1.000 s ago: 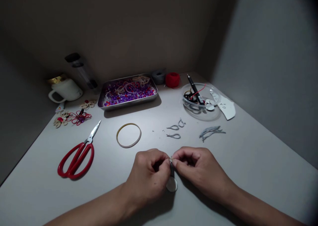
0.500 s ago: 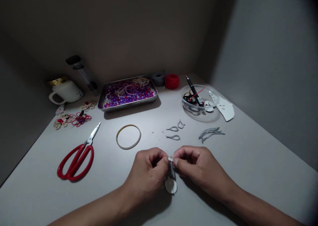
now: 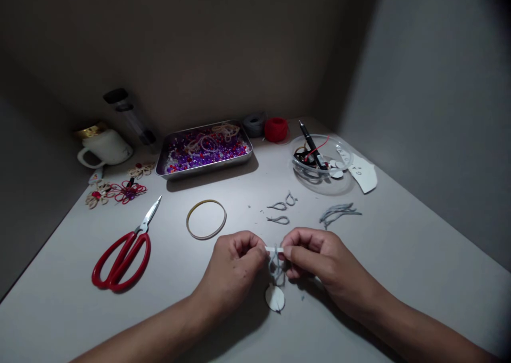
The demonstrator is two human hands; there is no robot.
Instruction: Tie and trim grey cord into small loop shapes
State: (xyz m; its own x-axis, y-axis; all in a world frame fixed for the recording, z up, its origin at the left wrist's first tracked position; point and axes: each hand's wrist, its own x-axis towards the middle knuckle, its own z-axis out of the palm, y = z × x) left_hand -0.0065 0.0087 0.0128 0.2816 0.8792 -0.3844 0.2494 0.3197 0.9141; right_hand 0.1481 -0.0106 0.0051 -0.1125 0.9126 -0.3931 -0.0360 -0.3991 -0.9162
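Observation:
My left hand [image 3: 235,270] and my right hand [image 3: 315,262] meet near the table's front, fingertips almost touching. Between them they pinch a short white strip [image 3: 274,249] held level, with a grey thread loop [image 3: 276,270] hanging under it. A small white paper disc [image 3: 275,298] lies on the table just below the thread. Three finished grey thread loops [image 3: 281,209] lie a little beyond my hands. A bundle of cut grey threads [image 3: 338,214] lies to the right of those.
Red-handled scissors [image 3: 123,251] lie at the left, a rubber band [image 3: 206,219] beside them. A metal tray of beads [image 3: 205,149] stands at the back, with grey [image 3: 254,123] and red thread spools [image 3: 277,129], a clear bowl [image 3: 321,163], a white mug [image 3: 102,146] and thread flowers [image 3: 117,190].
Both hands have lifted slightly away from me. The white strip is now pulled out level between the fingertips, and the grey loop hangs free above the paper disc.

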